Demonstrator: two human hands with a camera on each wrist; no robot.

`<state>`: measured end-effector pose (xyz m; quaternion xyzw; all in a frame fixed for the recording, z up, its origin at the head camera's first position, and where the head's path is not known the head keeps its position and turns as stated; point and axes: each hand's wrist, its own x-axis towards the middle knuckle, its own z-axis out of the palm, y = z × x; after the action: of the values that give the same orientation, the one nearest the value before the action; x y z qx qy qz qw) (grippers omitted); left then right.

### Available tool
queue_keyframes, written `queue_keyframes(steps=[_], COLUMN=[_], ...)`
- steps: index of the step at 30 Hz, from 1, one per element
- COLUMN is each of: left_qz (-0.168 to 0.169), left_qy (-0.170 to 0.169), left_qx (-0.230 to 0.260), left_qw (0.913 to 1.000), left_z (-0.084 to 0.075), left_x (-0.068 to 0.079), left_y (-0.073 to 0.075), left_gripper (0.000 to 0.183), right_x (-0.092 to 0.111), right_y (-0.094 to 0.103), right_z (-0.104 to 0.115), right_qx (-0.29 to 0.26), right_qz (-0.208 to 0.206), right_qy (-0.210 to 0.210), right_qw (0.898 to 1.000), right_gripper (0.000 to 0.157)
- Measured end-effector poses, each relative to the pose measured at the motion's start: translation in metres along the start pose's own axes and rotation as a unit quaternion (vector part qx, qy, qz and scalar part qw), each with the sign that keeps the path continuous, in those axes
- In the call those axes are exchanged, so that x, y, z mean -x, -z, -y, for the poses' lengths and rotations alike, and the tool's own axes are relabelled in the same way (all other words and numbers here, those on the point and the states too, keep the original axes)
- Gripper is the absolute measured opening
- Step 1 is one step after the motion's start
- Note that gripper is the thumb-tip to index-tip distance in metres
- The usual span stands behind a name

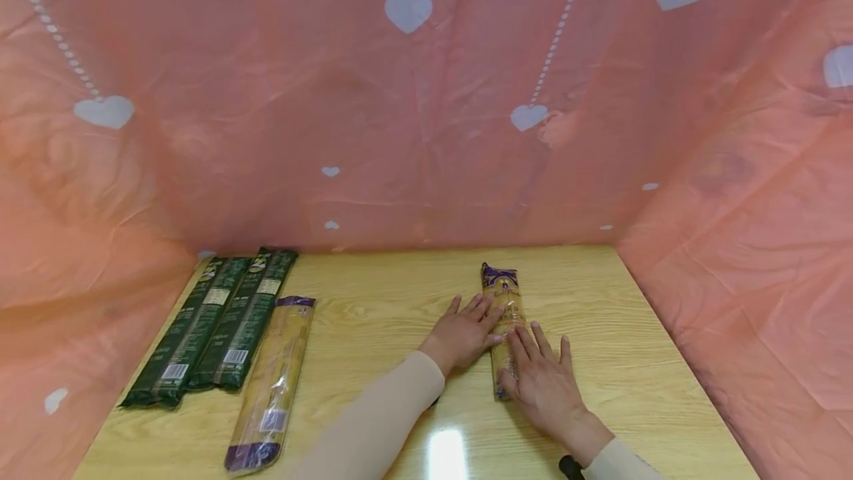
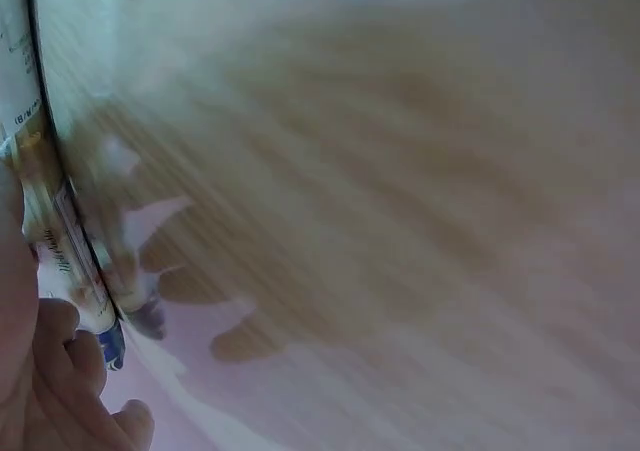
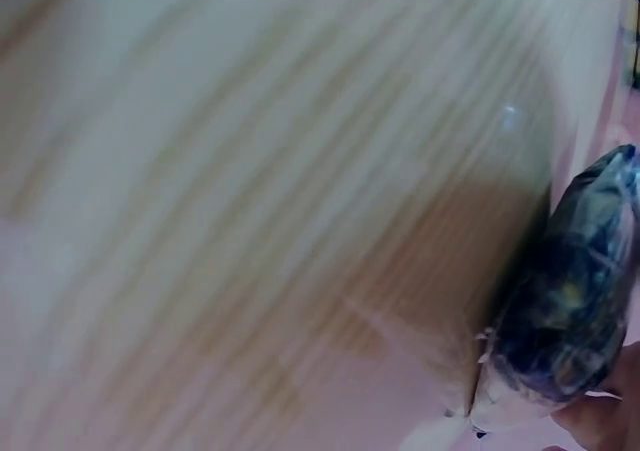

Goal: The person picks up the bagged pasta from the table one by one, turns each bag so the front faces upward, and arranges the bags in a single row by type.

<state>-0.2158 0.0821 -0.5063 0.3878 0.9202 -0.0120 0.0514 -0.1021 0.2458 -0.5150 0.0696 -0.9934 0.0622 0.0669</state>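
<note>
A long see-through pasta packet with a purple end lies on the right half of the table, its printed face upward. My left hand rests on its left side, fingers extended across the wrapper. From the right, my right hand touches the packet's near half with spread fingers. The left wrist view has the packet along its left edge, beside my fingers. In the right wrist view, the dark purple end shows at the right, with part of a hand beside it.
Two green packets lie side by side at the table's left. Beside them is a second clear pasta packet with purple ends. The wood-grain table meets pink cloth printed with hearts at its back and sides.
</note>
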Motion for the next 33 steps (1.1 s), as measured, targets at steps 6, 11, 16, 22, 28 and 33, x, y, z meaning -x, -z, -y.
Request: queue_keyframes(steps=[6,11,16,22,28,33], left_qz=[0.010,0.023,0.013,0.010,0.013,0.015], left_qy=[0.005,0.009,0.002,-0.010,-0.018,-0.027], left_qx=[-0.016,-0.009,-0.018,-0.045,-0.072,-0.090], left_qw=[0.9998,0.9996,0.9998,0.9989,0.9972,0.9955], left_z=[-0.016,-0.023,-0.026,-0.032,-0.038,-0.043], left_x=[-0.015,-0.025,-0.030,-0.033,-0.034,-0.036], left_y=[0.002,0.001,0.001,0.005,0.006,0.004], left_gripper=[0.063,0.062,0.060,0.058,0.061,0.063], right_x=[0.002,0.001,0.001,0.001,0.001,0.002], right_y=[-0.002,-0.001,0.002,0.003,0.003,0.006], right_z=[-0.014,-0.021,-0.031,-0.043,-0.050,-0.054], right_qx=[0.005,0.018,0.034,0.041,0.036,0.037], right_qz=[-0.009,0.001,-0.008,-0.015,-0.006,0.004], right_qy=[-0.025,-0.037,-0.045,-0.054,-0.065,-0.073], right_qw=[1.000,0.999,0.998,0.998,0.997,0.997], right_gripper=[0.064,0.065,0.063,0.062,0.062,0.062])
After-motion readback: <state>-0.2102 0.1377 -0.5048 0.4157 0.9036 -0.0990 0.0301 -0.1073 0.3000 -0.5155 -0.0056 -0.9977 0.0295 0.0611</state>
